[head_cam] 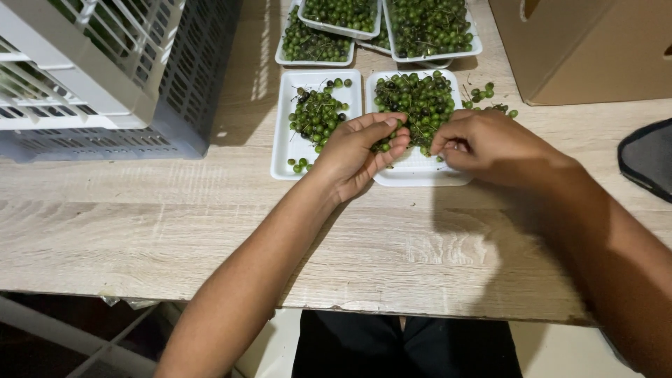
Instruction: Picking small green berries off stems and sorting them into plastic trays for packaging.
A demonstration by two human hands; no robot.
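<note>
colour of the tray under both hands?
White tray, piled with small green berries; left hand and right hand work over it. Head view shows it best.

A pale wood-grain table [140,224] carries a grey perforated plastic crate [168,105] at its far left, with a white slatted plastic crate [91,63] stacked on it. A brown cardboard box [588,49] stands at the far right corner. Three white foam trays heaped with small green berries [427,28] sit crowded together, overlapping, along the far edge. A dark grey object [647,157] juts in at the right border.
</note>
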